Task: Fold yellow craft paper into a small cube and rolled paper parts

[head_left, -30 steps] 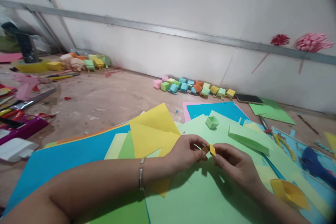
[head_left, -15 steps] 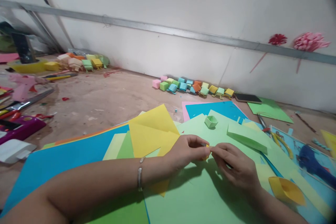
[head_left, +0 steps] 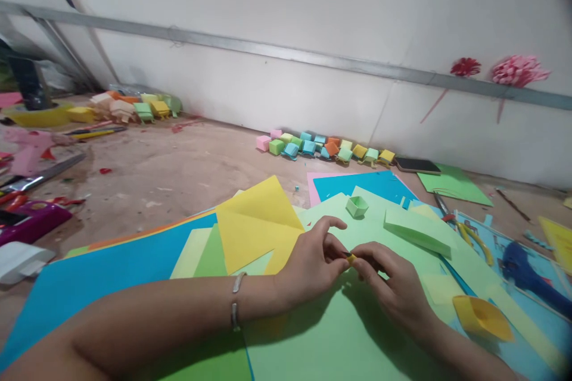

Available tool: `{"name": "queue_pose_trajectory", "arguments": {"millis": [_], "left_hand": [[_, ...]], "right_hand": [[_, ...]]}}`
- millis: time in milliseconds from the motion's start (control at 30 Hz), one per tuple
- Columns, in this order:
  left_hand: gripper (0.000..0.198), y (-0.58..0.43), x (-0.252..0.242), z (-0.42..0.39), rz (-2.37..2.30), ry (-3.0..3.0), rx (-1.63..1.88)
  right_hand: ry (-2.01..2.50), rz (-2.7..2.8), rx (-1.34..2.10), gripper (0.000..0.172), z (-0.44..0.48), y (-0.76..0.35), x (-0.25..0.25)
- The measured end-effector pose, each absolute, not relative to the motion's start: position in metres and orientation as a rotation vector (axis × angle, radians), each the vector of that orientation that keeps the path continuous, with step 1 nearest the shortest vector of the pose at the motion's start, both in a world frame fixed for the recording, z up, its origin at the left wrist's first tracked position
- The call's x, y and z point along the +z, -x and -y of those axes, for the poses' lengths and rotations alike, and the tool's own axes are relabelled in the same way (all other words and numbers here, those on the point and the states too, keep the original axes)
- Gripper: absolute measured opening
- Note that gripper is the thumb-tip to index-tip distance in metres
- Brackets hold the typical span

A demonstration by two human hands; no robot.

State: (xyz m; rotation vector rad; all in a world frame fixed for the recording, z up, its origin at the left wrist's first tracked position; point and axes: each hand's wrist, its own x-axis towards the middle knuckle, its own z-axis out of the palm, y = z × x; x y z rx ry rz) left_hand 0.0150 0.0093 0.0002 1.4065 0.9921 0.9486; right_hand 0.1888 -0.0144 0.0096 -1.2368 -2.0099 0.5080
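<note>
Left hand (head_left: 313, 262) and right hand (head_left: 393, 286) met fingertip to fingertip, both pinching a small yellow paper (head_left: 351, 259) just above the green sheet (head_left: 330, 333). A green box (head_left: 357, 206) sat near, beyond the fingers; a yellow boat (head_left: 482, 318) lay well apart by the sheet's right edge.

Single head cam, no second view. Looks forward and down over both forearms, close on the left hand (head_left: 313, 262) and right hand (head_left: 395, 289). Faces the white wall (head_left: 286, 30). Right edge looks slightly blurred, probably lens falloff.
</note>
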Motion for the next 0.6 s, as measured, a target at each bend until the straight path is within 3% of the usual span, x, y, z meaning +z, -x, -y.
{"name": "queue_pose_trajectory", "arguments": {"millis": [400,600], "left_hand": [[0.046,-0.021,0.004,-0.004,-0.977,-1.176,0.881],[0.043,-0.021,0.001,-0.004,-0.930,-1.113,0.850]], "right_hand": [[1.132,2.132,0.031,0.021,0.027,-0.189,0.015],[1.200,2.093,0.192,0.023,0.026,-0.192,0.015]]}}
